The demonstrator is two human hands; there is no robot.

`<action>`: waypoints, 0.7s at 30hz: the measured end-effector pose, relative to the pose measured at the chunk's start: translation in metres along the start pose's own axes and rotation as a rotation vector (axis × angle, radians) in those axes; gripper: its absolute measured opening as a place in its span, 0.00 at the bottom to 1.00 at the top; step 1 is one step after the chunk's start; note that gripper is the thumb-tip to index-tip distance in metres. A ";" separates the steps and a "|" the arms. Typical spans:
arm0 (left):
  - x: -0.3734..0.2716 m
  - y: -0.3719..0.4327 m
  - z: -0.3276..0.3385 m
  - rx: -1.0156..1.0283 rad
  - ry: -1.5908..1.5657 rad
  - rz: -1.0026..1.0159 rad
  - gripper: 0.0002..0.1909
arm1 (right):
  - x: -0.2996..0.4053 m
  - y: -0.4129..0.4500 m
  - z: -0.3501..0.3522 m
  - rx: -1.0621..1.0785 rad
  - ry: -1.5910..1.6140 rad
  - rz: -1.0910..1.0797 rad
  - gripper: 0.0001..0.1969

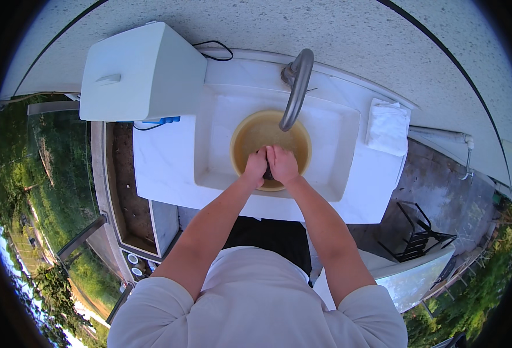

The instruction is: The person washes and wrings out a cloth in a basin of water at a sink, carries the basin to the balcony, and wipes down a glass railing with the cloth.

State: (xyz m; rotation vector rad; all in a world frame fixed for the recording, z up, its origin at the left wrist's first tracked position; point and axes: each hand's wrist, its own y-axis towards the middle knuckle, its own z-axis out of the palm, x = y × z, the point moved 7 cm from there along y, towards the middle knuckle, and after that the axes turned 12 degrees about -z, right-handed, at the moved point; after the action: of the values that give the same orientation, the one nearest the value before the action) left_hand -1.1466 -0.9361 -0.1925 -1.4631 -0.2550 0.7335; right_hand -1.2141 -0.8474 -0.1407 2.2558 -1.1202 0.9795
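Observation:
Both hands meet over a round yellowish basin [235, 148] that stands in a white rectangular sink [343, 161]. Cloudy, brownish-looking liquid fills the basin. My left hand [256, 166] and my right hand [283, 164] are pressed together around a small dark thing [267, 173], possibly wet cloth. Fingers cover most of it, so its kind is unclear. Above the basin's far right side curves a metal faucet [298, 93]; no stream of water shows at its spout.
A white box-shaped cabinet [121, 74] occupies the counter's left end, with a black cord [227, 53] behind it. Folded white cloth [387, 126] lies on the white countertop [369, 187] at right. A soil-filled planter [134, 187] is left; a black chair [421, 237] is right.

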 end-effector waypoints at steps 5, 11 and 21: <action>0.003 -0.003 0.010 0.207 -0.201 -0.083 0.21 | 0.012 0.008 -0.015 0.031 -0.042 -0.045 0.14; -0.022 -0.037 0.002 0.429 -0.099 -0.047 0.29 | 0.010 -0.008 -0.051 -0.287 0.243 0.192 0.13; -0.033 -0.065 -0.005 0.504 0.023 0.039 0.28 | 0.020 -0.045 -0.039 -0.110 0.779 0.440 0.37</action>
State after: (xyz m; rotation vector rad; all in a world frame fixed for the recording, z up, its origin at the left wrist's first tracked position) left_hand -1.1500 -0.9552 -0.1221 -0.9984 -0.0172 0.7468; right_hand -1.1848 -0.8061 -0.1031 1.3231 -1.2483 1.7115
